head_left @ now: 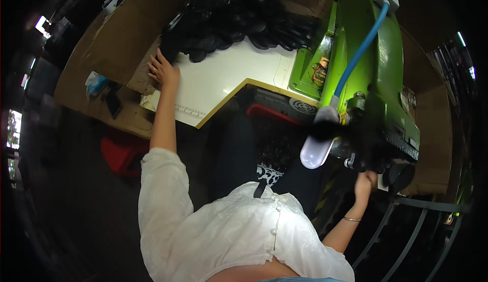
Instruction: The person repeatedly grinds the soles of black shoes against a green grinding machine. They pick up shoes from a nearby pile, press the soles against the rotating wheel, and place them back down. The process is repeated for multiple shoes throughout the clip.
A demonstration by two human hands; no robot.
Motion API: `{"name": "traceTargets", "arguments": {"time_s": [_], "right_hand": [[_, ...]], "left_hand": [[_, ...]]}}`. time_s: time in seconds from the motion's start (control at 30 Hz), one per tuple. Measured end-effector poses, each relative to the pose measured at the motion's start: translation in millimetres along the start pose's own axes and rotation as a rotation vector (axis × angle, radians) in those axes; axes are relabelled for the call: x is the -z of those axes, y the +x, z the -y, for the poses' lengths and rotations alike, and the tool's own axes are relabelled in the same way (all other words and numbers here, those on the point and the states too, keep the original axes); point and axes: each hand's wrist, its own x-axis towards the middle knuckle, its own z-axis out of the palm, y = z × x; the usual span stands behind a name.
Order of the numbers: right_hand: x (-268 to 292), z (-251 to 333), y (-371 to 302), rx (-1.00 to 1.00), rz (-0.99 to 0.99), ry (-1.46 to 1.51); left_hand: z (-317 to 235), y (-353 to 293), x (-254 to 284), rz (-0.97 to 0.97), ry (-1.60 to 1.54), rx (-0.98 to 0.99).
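Note:
My left hand [164, 72] reaches to the left side of the white worktop [223, 73]. Its fingers are spread, beside the left end of a heap of glossy black rounded pieces [218, 28], too dark to name; I cannot tell whether it touches one. Low on the right, my right hand [366, 181] is curled by the near end of a green industrial machine [389, 53], which resembles a sewing machine. Dark machine parts cover its fingertips, and whatever they grip is hidden. Between the machine and my lap hangs a lamp [317, 152] on a blue flexible neck [361, 48].
Cardboard walls [127, 28] enclose the worktop's left and back. On a cardboard side shelf [76, 91] lie a dark phone-like object [113, 103] and a blue-white packet [95, 84]. A red stool-like object [119, 152] stands below left, a metal rail [427, 203] at lower right.

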Motion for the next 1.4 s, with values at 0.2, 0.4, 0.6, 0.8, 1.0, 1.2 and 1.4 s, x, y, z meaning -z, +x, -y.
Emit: {"name": "traceTargets", "arguments": {"time_s": [0.2,0.4,0.6,0.8,1.0,1.2,1.4], "right_hand": [[-44.7,66.4,-21.0,-0.15,1.12,-0.182],[-72.7,54.1,-29.6,0.026,0.946,-0.18],[-107.8,79.4,-45.8,0.022,0.796,0.337],[-112.6,58.9,-63.3,-0.01,0.92,0.35],[-118.0,65.1,-98.5,-0.081,0.746,0.654],[-61.7,51.2,-74.4,-0.023,0.856,0.28],[8.7,36.6,-22.3,-0.077,0.503,0.785]], "left_hand": [[37.5,21.2,-28.0,0.346,-0.073,-0.125],[-13.5,-126.5,67.4,0.34,-0.05,-0.542],[-90.4,-198.8,191.3,0.791,-0.972,-0.679],[-132.2,-260.0,204.0,1.488,-1.528,-0.146],[-174.5,-269.6,216.5,1.399,-1.22,-0.423],[-157.4,-282.0,195.9,1.312,-1.302,-0.252],[-142.7,-285.2,173.1,1.252,-1.168,-0.401]]}}
